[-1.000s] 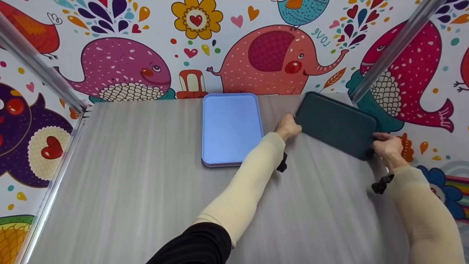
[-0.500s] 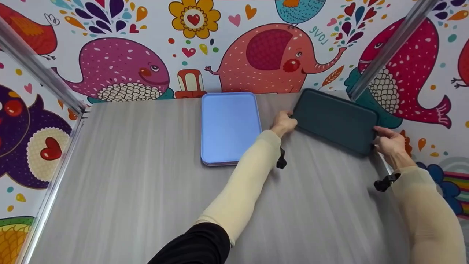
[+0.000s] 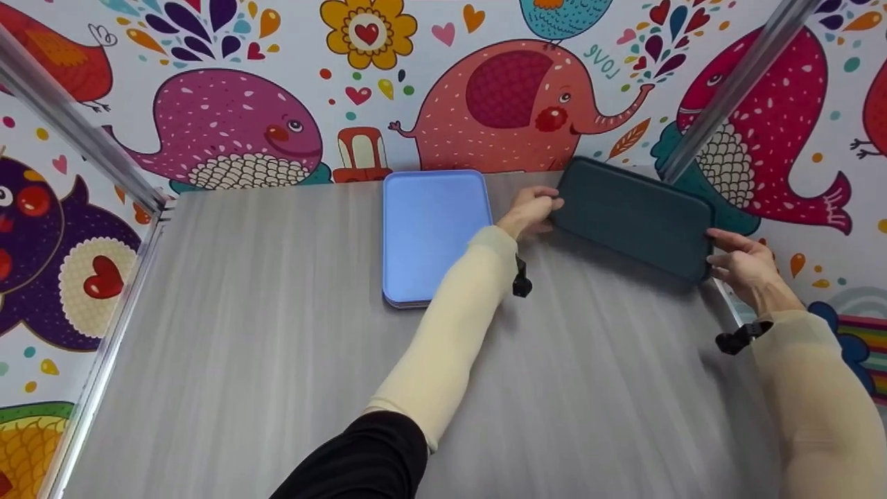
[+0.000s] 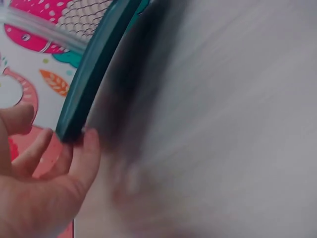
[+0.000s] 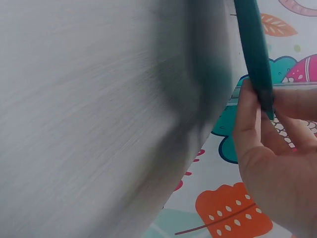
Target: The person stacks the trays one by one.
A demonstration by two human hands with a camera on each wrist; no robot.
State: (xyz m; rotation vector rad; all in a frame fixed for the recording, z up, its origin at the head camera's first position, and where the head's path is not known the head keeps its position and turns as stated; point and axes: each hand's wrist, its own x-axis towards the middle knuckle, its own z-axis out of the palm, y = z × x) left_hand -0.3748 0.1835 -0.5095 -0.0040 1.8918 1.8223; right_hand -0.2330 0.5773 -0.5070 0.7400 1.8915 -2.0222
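A dark green tray [image 3: 632,218] with rounded corners is held above the table at the back right, tilted, its shadow on the surface below. My left hand [image 3: 532,211] holds its left end; in the left wrist view several fingertips [image 4: 90,144] are at the tray's narrow edge [image 4: 89,79]. At the right end, my right hand [image 3: 747,267] pinches the tray between thumb and fingers, seen again in the right wrist view around the tray's edge [image 5: 255,54]. Left of my left hand lies a light blue tray [image 3: 435,232], with further tray rims showing beneath it.
The grey wood-grain table [image 3: 270,312] ends at a wall [image 3: 457,76] printed with cartoon animals. Metal posts [image 3: 734,90] rise at the back corners. A metal rail [image 3: 104,367] runs along the left edge.
Both hands have raised the dark green tray, which shows higher in the head view and tilts more steeply. The blue tray stays where it lay.
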